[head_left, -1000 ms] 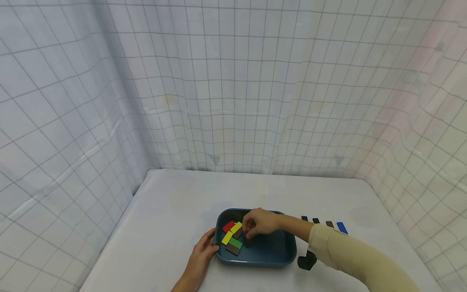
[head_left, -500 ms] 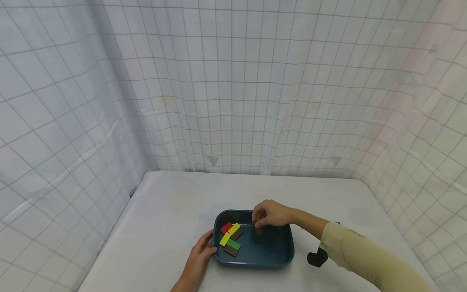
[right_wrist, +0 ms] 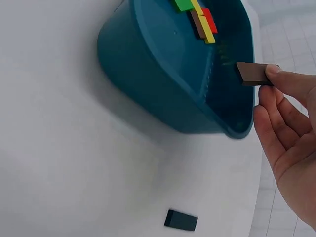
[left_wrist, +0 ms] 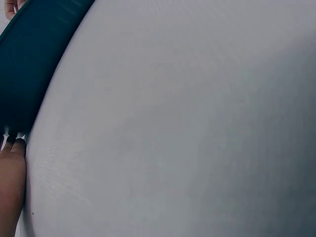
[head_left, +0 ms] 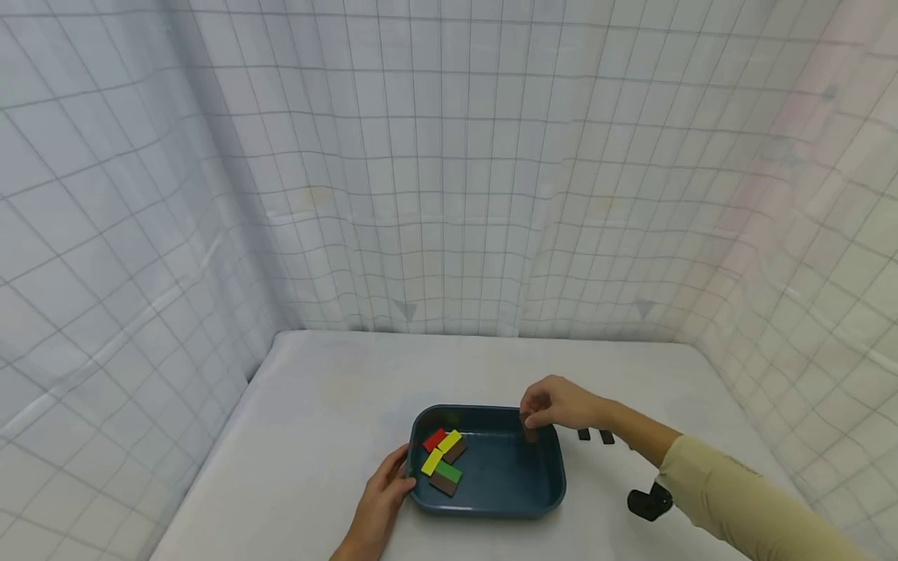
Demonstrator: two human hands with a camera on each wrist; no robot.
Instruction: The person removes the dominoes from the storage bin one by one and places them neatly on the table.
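Right hand point(head_left: 557, 403) pinches a brown block point(right_wrist: 252, 73) at its fingertips, held above the tray's point(head_left: 491, 499) far right corner. Left hand point(head_left: 382, 492) rests flat against the tray's left wall, fingers relaxed. Red, yellow, green, brown blocks point(head_left: 442, 460) lie in the tray beside the left hand (two dark blocks point(head_left: 595, 435) on the table point(head_left: 316, 436) just right of the right hand).

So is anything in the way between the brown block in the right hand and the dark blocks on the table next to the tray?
Nothing visible. The right hand pinches the brown block above the tray's right rim, and only bare table shows between that rim and the dark blocks.
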